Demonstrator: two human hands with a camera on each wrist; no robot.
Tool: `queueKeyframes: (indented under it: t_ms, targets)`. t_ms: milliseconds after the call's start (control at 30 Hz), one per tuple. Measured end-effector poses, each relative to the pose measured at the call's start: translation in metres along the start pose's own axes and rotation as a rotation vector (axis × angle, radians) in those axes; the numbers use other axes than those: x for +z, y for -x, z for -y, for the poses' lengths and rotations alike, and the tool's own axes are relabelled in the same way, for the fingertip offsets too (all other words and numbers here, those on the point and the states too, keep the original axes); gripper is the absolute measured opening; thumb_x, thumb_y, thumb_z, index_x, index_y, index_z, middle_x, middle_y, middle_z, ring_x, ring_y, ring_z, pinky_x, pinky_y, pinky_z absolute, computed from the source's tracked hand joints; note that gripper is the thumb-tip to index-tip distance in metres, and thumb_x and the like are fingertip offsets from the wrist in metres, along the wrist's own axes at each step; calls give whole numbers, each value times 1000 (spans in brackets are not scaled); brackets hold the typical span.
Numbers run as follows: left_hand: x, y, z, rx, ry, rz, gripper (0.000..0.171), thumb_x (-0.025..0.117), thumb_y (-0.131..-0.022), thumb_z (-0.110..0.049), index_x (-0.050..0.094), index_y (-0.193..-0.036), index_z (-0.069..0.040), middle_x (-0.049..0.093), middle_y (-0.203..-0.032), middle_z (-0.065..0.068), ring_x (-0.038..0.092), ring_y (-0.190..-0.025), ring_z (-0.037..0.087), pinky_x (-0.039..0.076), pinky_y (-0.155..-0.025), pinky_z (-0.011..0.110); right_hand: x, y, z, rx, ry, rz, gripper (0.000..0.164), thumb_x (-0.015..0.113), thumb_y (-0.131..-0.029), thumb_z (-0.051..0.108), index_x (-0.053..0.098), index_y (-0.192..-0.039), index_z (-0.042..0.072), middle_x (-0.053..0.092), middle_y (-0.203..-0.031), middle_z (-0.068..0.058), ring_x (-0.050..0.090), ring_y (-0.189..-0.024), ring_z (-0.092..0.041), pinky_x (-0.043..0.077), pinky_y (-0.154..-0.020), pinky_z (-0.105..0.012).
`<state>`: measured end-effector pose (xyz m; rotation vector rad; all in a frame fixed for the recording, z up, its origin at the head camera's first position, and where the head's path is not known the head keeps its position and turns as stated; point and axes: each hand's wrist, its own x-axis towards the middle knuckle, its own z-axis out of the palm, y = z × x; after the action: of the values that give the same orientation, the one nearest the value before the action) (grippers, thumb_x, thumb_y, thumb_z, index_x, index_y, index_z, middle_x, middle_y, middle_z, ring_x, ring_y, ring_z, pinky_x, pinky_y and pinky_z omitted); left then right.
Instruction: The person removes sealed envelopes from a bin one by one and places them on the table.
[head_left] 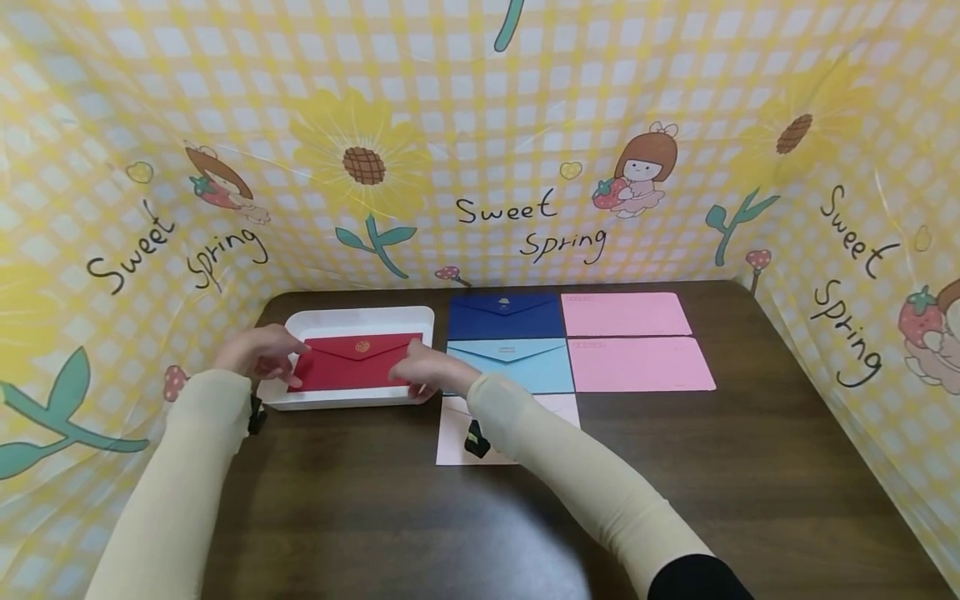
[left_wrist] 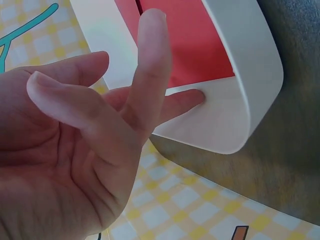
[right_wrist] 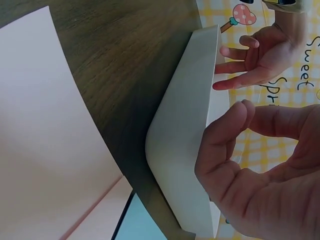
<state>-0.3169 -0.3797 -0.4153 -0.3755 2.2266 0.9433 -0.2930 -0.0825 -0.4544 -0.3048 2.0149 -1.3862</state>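
Observation:
A red envelope with a gold emblem lies in the white tray at the table's left. At the envelope's left end is my left hand, fingers spread and relaxed; in the left wrist view one fingertip reaches to the tray's floor beside the red envelope. My right hand is over the envelope's right end, at the tray's right side. From the right wrist, its fingers look loosely bent, thumb and index tips close together, with nothing visible between them. The tray wall hides the envelope there.
Right of the tray lie a dark blue envelope, a light blue envelope and a pale pink envelope, partly under my right forearm. Two pink envelopes lie farther right. Checked cloth walls the dark table.

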Motion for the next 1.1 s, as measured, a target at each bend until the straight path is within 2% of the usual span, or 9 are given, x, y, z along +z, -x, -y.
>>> queueKeyframes:
  t_ms: [233, 367, 467, 600, 800, 933, 1100]
  targets:
    - [0, 0, -2, 35, -4, 13, 52, 47, -111, -20, 34, -148, 14, 71, -90, 23, 63, -54, 4, 41, -53, 12, -2, 0, -1, 1, -3, 6, 30, 66, -100, 12, 40, -114, 4, 54, -88, -14, 55, -55, -22, 58, -60, -34]
    - [0, -1, -2, 21, -7, 16, 52, 48, -111, -21, 35, -148, 14, 71, -95, 24, 62, -54, 4, 41, -53, 12, -1, 1, -2, -18, 1, 21, 25, 65, -100, 11, 43, -109, 2, 54, -82, -15, 53, -53, -22, 57, -59, -33]
    - [0, -2, -3, 13, -18, 15, 53, 48, -111, -22, 35, -148, 14, 72, -95, 23, 61, -53, 4, 41, -54, 13, -1, 2, -2, -26, -11, 27, 23, 65, -100, 11, 44, -106, 2, 52, -77, -13, 51, -52, -22, 56, -58, -34]
    - [0, -3, -3, 14, -28, 16, 55, 48, -111, -22, 34, -150, 14, 72, -97, 23, 59, -53, 4, 41, -54, 13, 0, 3, -2, -22, -42, 22, 28, 65, -101, 11, 40, -111, 3, 47, -75, -8, 45, -53, -19, 57, -60, -34]
    - [2, 0, -5, 22, -25, 11, 57, 49, -111, -22, 32, -151, 15, 70, -95, 24, 61, -54, 5, 42, -54, 13, 0, 5, -2, -35, -63, 7, 35, 69, -100, 13, 39, -116, 4, 48, -87, -8, 42, -55, -17, 58, -61, -34]
    - [3, 1, -5, 26, -26, 10, 57, 50, -111, -23, 33, -151, 15, 70, -94, 24, 61, -54, 4, 42, -54, 13, -2, 5, -4, -48, -93, 8, 35, 70, -99, 13, 41, -115, 3, 48, -84, -9, 41, -53, -18, 60, -65, -38]
    - [1, 0, -4, 23, -44, 1, 56, 50, -111, -24, 35, -149, 15, 72, -90, 21, 62, -55, 6, 43, -56, 14, -5, 4, -5, -84, -134, 15, 37, 68, -99, 10, 47, -127, -3, 54, -93, -12, 41, -52, -18, 60, -64, -40]
